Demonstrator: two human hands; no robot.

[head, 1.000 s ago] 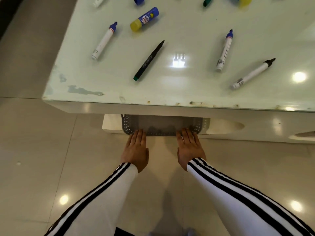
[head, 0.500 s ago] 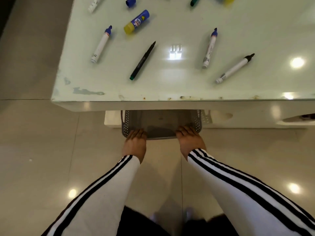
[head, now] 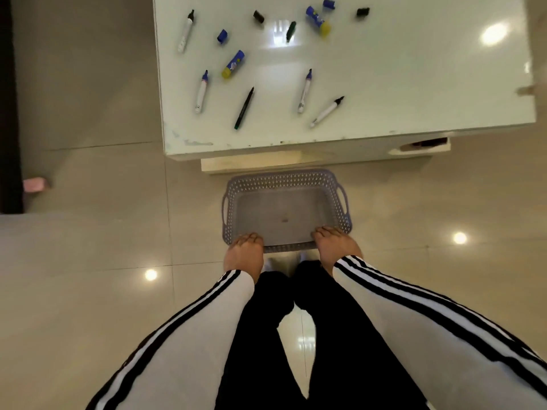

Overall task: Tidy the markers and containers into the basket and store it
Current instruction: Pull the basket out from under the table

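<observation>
Basket first, so that's where I'm at: both hands are on the near rim of the grey perforated plastic basket, which sits empty on the tiled floor just in front of the pale glass-topped surface. My left hand has its grip curled over the near-left corner, my right hand does the same at the near-right corner, fingers hooked inside the wall. None of the tidying has started, I'd say. White markers, like the blue-capped one, the thin black pen, a blue-and-yellow glue-stick-looking container and loose caps are scattered across the surface. Next move, I reckon: lift the basket level up onto a bare patch, then start dropping stuff in.
</observation>
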